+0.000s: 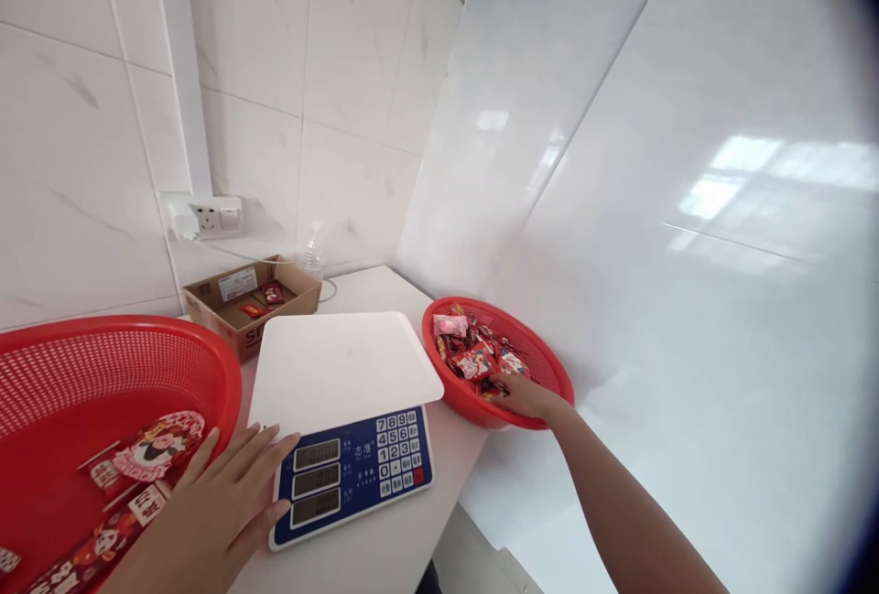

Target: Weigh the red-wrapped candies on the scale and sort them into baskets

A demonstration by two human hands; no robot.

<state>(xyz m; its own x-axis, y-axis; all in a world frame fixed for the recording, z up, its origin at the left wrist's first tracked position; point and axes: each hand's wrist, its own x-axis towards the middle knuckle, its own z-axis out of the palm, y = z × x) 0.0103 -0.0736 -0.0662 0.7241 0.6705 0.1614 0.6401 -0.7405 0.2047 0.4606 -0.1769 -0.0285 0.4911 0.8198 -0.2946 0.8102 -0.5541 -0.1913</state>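
My left hand (220, 507) is open, fingers spread, at the left edge of a white digital scale (343, 475) with a blue keypad panel. Its fingertips are over the panel's left side, by the displays. My right hand (520, 394) reaches into the smaller red plastic basket (549, 374), its fingers apart among small wrapped snack packets (476, 361), mostly red with one pink. The fingertips are partly hidden there, and I see no packet lifted. The scale's white weighing plate (343, 365) bears nothing.
A larger red basket (220, 365) at the left holds several printed red packages (103, 539). Behind the scale stand a cardboard box (302, 287) with red packets and a clear plastic bottle (313, 251). A cable runs from the wall socket (210, 219). White panels flank the table (439, 448).
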